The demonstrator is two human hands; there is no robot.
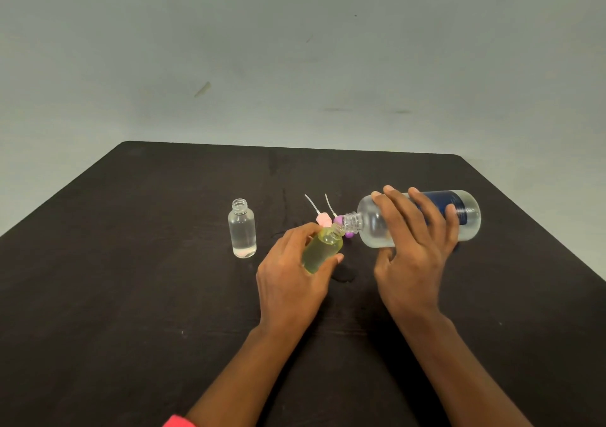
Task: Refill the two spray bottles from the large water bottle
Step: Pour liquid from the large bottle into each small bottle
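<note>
Dark table (131, 230). Above it large water bottle (469, 216), tipped near-horizontal, mouth at yellowish spray bottle (323, 249) neck; right hand (413, 246) fingers wrapped round body. Probably heavy, sloshing, squeezable: hold mid-body. Blue label, writing unreadable. Yellowish one tilted, left hand (292, 279) fingers curled round it; light, slippery when wet. Leftward, clear spray bottle (242, 230): upright, uncapped, apart.

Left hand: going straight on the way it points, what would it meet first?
Likely the large water bottle's neck, at the mouth of the yellow spray bottle the left hand grips; pink and purple spray heads lie just beyond. Depth unclear.
</note>
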